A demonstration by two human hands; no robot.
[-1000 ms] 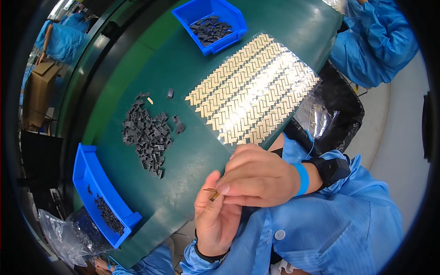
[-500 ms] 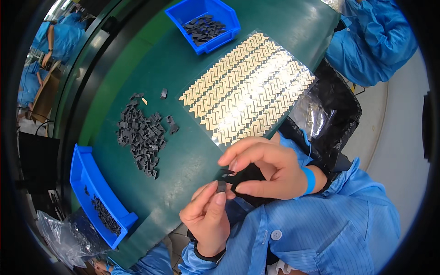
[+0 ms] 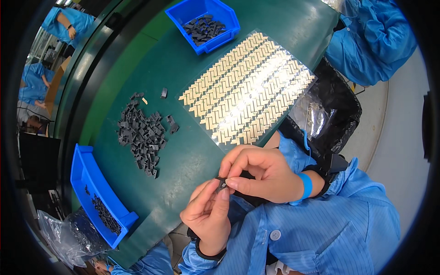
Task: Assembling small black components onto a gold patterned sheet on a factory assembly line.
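My left hand (image 3: 208,215) and my right hand (image 3: 261,172) meet just off the near edge of the green table (image 3: 183,151). Between their fingertips they pinch one small dark grey part (image 3: 222,183). A pile of the same dark grey parts (image 3: 142,135) lies on the table to the left of my hands. A clear sheet carrying rows of small tan stickers (image 3: 247,89) lies beyond my right hand. My right wrist wears a blue band (image 3: 306,185).
A blue bin (image 3: 204,23) of dark parts stands at the far edge; another blue bin (image 3: 98,195) sits at the near left. A black plastic bag (image 3: 327,112) hangs at the table's right. Another person in a blue coat (image 3: 371,36) is at the upper right.
My hands drew apart, then came back together near the table edge, fingertips now closed on the small dark part. The view shifted slightly.
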